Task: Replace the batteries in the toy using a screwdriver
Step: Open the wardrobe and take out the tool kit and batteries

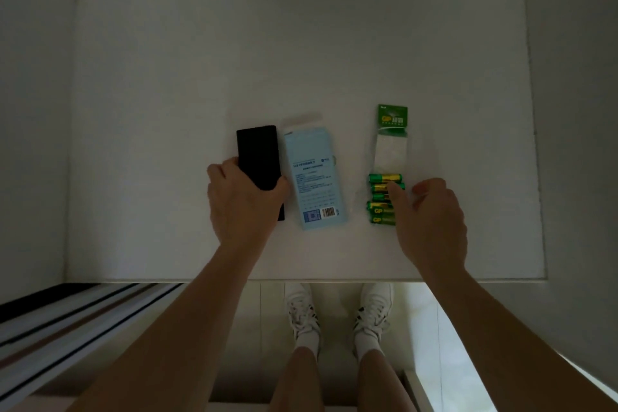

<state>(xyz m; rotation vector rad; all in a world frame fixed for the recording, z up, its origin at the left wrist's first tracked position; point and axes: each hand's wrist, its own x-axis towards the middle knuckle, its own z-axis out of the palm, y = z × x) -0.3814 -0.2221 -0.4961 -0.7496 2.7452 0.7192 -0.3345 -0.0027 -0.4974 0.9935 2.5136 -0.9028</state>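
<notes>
Two bare hands reach over a white tabletop (167, 110) toward a black device and a pack of batteries.

The left hand (242, 202), at 9 o'clock from centre, has its fingers clamped around the near end of a flat black rectangular device (257, 152). Just beside it at 3 o'clock lies a pale blue printed cardboard box (312, 174), flat. Further toward 3 o'clock sits a clear plastic pack of green and gold batteries (384, 191) with a green card header. The right hand (431, 221) touches the batteries with its thumb, fingers loosely curled and apart, gripping nothing.
</notes>
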